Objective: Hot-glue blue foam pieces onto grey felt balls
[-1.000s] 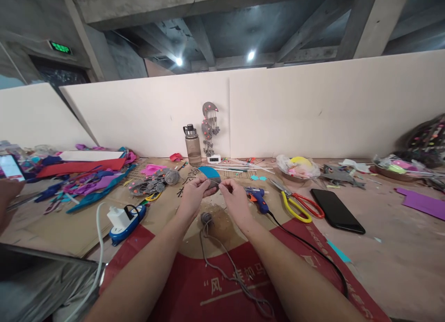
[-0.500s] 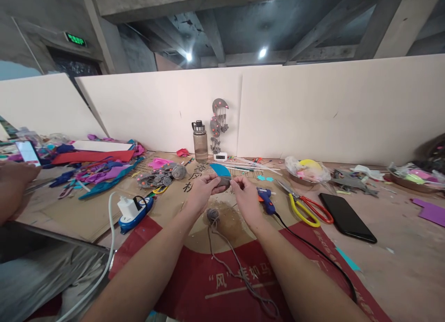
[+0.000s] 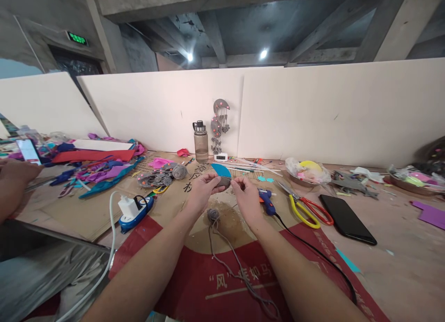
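Note:
A blue curved piece (image 3: 221, 170), its lower part wrapped in grey yarn, is pinched between the thumb and fingers of my left hand (image 3: 205, 190). My right hand (image 3: 245, 195) is closed at the piece's right end, its thumb and fingertips pressed together; what they hold is too small to make out. Below both hands lies a small ball of grey yarn (image 3: 213, 215) with loose strands trailing down over the red printed sheet (image 3: 194, 285). A blue glue gun (image 3: 266, 201) rests just right of my right hand.
Scissors with yellow and red handles (image 3: 308, 210) and a black phone (image 3: 347, 218) lie to the right. A power strip (image 3: 136, 215) is at left, a bottle (image 3: 200, 143) behind. Another person's hand (image 3: 17, 173) is at the far left, near a lit phone (image 3: 28, 151).

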`<move>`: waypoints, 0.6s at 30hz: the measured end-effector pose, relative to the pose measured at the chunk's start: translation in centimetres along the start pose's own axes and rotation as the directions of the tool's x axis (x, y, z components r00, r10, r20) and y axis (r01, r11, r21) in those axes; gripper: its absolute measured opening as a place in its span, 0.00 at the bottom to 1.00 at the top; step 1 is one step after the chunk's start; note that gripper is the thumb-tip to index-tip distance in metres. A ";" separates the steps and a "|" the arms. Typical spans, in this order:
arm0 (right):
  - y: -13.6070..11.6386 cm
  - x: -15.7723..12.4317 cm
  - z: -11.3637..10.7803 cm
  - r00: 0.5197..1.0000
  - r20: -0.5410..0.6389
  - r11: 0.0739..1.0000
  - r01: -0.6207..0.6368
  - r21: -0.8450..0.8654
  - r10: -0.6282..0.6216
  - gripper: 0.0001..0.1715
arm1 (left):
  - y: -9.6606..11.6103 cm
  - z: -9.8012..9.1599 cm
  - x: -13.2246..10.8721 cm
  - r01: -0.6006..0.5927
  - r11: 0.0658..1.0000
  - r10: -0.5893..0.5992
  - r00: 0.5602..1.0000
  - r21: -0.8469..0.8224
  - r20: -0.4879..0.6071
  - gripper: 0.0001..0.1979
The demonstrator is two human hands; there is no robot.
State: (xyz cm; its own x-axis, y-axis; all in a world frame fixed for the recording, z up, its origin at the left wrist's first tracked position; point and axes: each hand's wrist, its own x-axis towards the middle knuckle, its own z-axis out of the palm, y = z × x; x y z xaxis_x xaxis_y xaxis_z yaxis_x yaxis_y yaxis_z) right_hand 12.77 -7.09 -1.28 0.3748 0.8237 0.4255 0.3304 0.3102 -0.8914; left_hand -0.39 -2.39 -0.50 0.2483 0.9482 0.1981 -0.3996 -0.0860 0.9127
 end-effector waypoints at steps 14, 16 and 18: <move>-0.4 0.0 -0.3 0.998 -0.039 0.998 0.040 -0.041 -0.041 0.09 | 0.1 -0.2 -0.1 0.020 1.000 -0.020 1.000 0.013 0.004 0.14; -0.4 0.1 -0.3 0.998 -0.044 0.998 0.037 -0.044 -0.039 0.10 | 0.1 -0.1 -0.1 0.024 1.000 -0.024 1.000 0.012 0.001 0.14; -0.5 0.2 -0.4 0.999 -0.039 0.998 0.033 -0.045 -0.035 0.11 | 0.2 0.0 -0.2 0.024 1.000 -0.024 1.000 0.007 0.006 0.14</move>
State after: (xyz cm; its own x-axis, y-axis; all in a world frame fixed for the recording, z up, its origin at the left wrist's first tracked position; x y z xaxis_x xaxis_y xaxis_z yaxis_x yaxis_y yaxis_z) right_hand 12.99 -7.30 -0.70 0.3968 0.7932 0.4620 0.3814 0.3153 -0.8690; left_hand -0.56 -2.58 -0.37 0.2635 0.9480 0.1785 -0.3872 -0.0656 0.9197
